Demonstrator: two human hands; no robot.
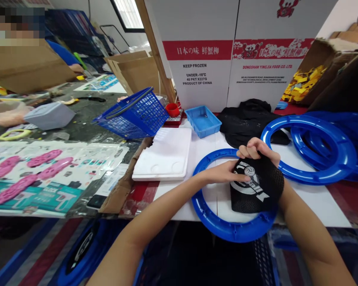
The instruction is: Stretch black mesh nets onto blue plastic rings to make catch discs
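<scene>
A piece of black mesh fabric (256, 198) with a white printed emblem is held up in front of me. My right hand (259, 150) is closed on its upper edge, with part of the mesh draped over that hand and wrist. My left hand (225, 173) grips the left side of the mesh, its thumb lying across the print. Under both hands a blue plastic ring (235, 232) lies on the white work surface near the front edge. Behind, to the right, a second blue ring (316, 177) rests against several more rings.
Black fabric (250, 119) lies heaped behind my hands beside a blue tray (203, 121). A white foam slab (164, 155) and a tilted blue basket (137, 115) stand left. Pink parts (32, 178) lie farther left. White cartons (205, 91) wall off the back.
</scene>
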